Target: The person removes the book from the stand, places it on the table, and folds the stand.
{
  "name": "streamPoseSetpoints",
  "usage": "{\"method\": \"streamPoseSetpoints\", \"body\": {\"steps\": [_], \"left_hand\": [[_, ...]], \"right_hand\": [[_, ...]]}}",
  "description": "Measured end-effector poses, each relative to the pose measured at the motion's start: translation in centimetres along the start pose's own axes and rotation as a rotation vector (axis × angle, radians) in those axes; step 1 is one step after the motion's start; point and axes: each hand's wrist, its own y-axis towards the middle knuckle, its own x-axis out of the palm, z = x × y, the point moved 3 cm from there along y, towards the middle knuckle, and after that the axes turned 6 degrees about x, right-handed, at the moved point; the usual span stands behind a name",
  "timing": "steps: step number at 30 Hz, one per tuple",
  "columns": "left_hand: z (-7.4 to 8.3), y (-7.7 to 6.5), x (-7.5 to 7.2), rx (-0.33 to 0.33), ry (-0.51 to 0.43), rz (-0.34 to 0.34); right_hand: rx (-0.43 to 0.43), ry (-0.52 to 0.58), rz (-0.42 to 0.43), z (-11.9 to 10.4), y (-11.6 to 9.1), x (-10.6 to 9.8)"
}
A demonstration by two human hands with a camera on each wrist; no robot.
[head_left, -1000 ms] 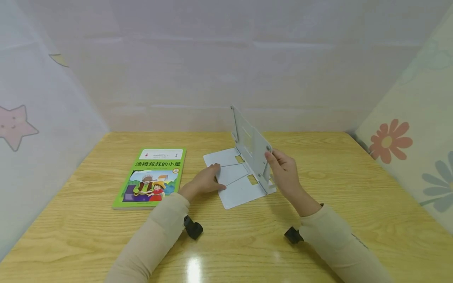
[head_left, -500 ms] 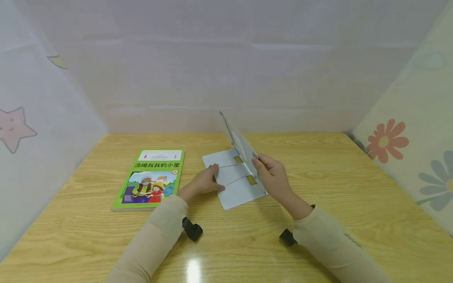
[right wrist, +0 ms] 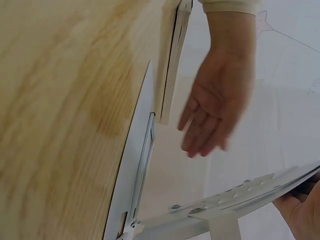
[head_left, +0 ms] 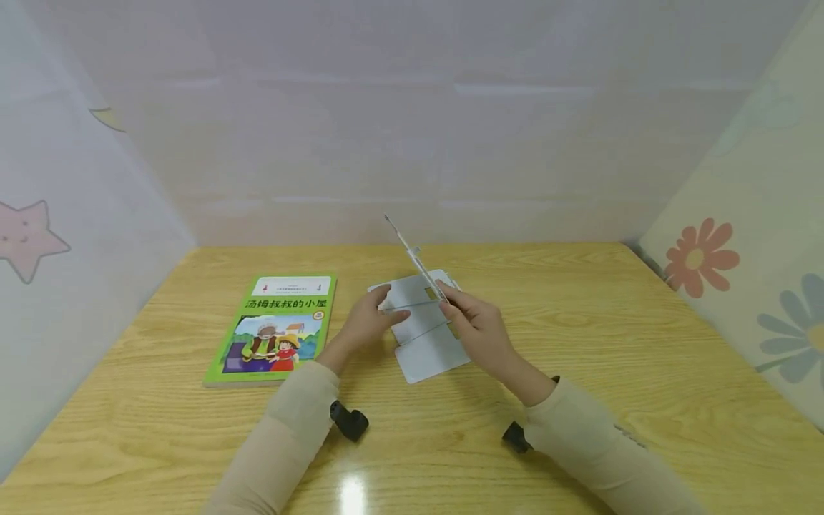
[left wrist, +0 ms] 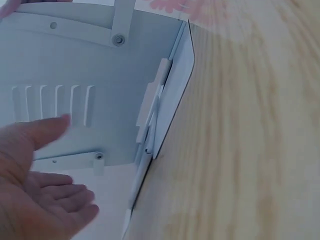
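A white metal folding stand sits mid-table in the head view, its flat base (head_left: 430, 355) on the wood. Its hinged upper panel (head_left: 421, 267) leans leftward over the base and appears nearly edge-on. My right hand (head_left: 479, 330) pinches the panel's near edge between thumb and fingers. My left hand (head_left: 365, 316) hovers over the base's left side, fingers extended and thumb apart, holding nothing. In the left wrist view, a row of slots (left wrist: 59, 102) and riveted struts show on the panel's face. The right wrist view shows a thin strut (right wrist: 144, 162) along the base.
A green-covered picture book (head_left: 273, 332) lies flat left of the stand, close to my left forearm. Behind the wooden table (head_left: 579, 307) hangs a pale cloth wall (head_left: 412, 129), with patterned side cloths at both ends.
My right hand has swung the upper panel from near upright down to the left, over the base. My left hand has come up off the base's left edge.
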Motion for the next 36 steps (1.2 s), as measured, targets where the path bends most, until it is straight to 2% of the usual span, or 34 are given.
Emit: {"method": "streamPoseSetpoints", "body": {"steps": [3,6,9,12,14,18,21,24,26,32,36], "left_hand": [[1.1,-0.4,-0.9,0.049,-0.195,0.116],[2.4,-0.9,-1.8,0.091,-0.389,0.197],[3.5,-1.3,-2.5,0.138,-0.542,0.222],[4.0,-1.6,-2.8,0.159,-0.633,0.218],[4.0,-1.8,-3.0,0.136,-0.652,0.223],[3.6,-2.2,-3.1,0.085,-0.631,0.242],[3.2,-2.5,-3.1,0.080,-0.620,0.234],[2.8,-2.8,-3.1,0.069,-0.648,0.228],[2.6,-2.9,-3.0,0.039,-0.664,0.236],[1.9,-3.3,-2.6,-0.090,-0.779,0.310],[1.3,-3.7,-2.5,-0.137,-0.800,0.355]], "right_hand": [[-0.041,-0.034,-0.024,-0.1,-0.1,0.5],[-0.083,-0.079,-0.048,-0.2,-0.2,1.1],[-0.110,-0.132,-0.083,-0.2,-0.6,1.7],[-0.140,-0.187,-0.131,-0.3,-1.0,2.3],[-0.154,-0.213,-0.161,-0.3,-1.3,2.6],[-0.147,-0.245,-0.204,-0.6,-1.6,3.0],[-0.141,-0.274,-0.240,-0.8,-1.6,3.2],[-0.138,-0.302,-0.275,-0.9,-1.6,3.4],[-0.127,-0.317,-0.299,-0.9,-1.6,3.6],[-0.068,-0.359,-0.379,-0.9,-1.7,4.3],[-0.023,-0.463,-0.450,-0.9,-1.8,4.9]]}}
